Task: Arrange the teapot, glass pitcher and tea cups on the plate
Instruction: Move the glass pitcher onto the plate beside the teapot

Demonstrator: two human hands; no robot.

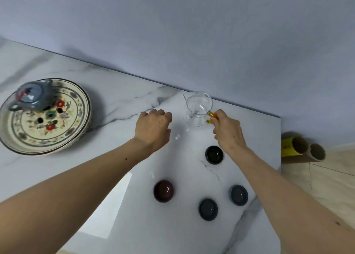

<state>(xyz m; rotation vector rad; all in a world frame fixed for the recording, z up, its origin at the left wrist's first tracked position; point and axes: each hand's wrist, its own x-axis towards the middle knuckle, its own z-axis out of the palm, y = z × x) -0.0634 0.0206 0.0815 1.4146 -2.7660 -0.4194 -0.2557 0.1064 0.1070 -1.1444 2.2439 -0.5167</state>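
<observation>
At far left on the marble desk [119, 103], a floral plate [63, 138], carrying only a blue-grey teapot [32, 97] on its far-left part, lid on; rest of the plate bare. Right of it, open desk up to the left hand [153, 127], palm down, fingers [163, 115] curled loosely, holding nothing. Just beside, a glass pitcher [197, 108], empty, upright near the desk's back edge by the wall [192, 32]. Right hand [227, 128] with fingers [216, 117] pinched on its amber handle [211, 117]. Nearer, four cups, all empty, well apart: maroon cup [163, 190], dark blue cup [208, 209], black cup [214, 154], slate-blue cup [238, 195] close to the right edge. Past that edge, two cardboard tubes [305, 148] on the floor.
</observation>
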